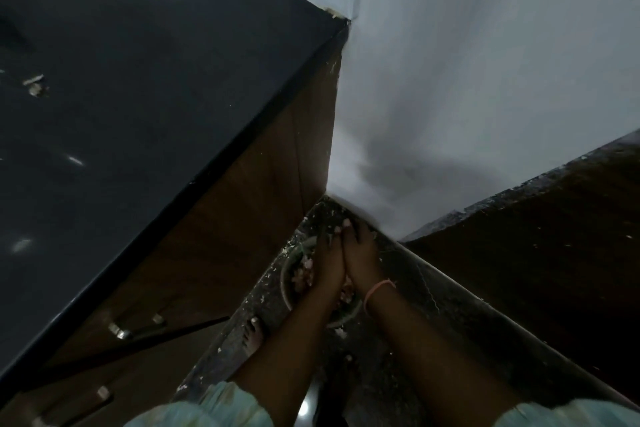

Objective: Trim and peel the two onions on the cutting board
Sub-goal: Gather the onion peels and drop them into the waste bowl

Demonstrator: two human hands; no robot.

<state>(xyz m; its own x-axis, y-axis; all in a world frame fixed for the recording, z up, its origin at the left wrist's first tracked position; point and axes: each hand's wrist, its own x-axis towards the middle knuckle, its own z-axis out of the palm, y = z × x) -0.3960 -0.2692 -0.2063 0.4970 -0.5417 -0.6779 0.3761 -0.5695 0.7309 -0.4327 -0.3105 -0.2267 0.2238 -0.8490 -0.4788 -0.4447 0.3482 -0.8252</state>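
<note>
A black tabletop with a few pale scraps fills the left, wooden cabinet fronts below it. Lower centre, the left hand and right hand press side by side, fingers straight, over a floor bowl of pinkish peelings. No whole onions are visible. A foot stands beside the bowl.

Pale pinkish onion peelings lie heaped in a round floor bin, partly hidden.
</note>
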